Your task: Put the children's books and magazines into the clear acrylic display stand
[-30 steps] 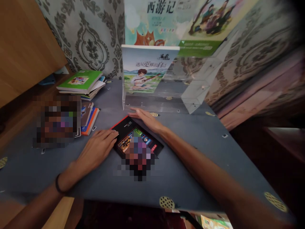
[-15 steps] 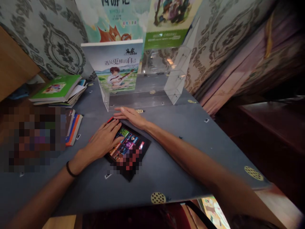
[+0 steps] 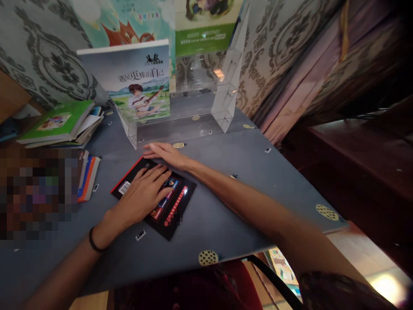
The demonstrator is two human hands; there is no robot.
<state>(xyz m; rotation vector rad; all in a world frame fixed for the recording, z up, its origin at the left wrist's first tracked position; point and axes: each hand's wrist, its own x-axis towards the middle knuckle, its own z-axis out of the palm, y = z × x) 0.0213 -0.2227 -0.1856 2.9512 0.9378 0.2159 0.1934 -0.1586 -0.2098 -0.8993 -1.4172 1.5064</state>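
Observation:
A black book [image 3: 167, 228] with a red spine edge, a barcode and small coloured pictures lies flat on the table. Across its middle rests my left hand [image 3: 142, 193], fingers stretched out and thumb apart, with a dark band on the wrist. My right hand [image 3: 167, 156] lies beside the book's far edge, its fingers extended over the far corner; nothing is gripped in it. Just beyond the fingertips stands a clear acrylic book stand [image 3: 222, 114]. In its front tier sits a book with a guitar player on the cover [image 3: 138, 82].
Two more books, one teal [image 3: 135, 17] and one yellow-green [image 3: 203, 38], stand in the upper tier. On the left are a stack with a green book [image 3: 56, 122] on top and an orange-and-blue pile [image 3: 88, 178]. A blue pineapple-print cloth [image 3: 232, 224] covers the table.
My left hand has slid over the black book toward its middle, uncovering the barcode and red spine edge. The right hand stays at the far edge. The whole view has shifted.

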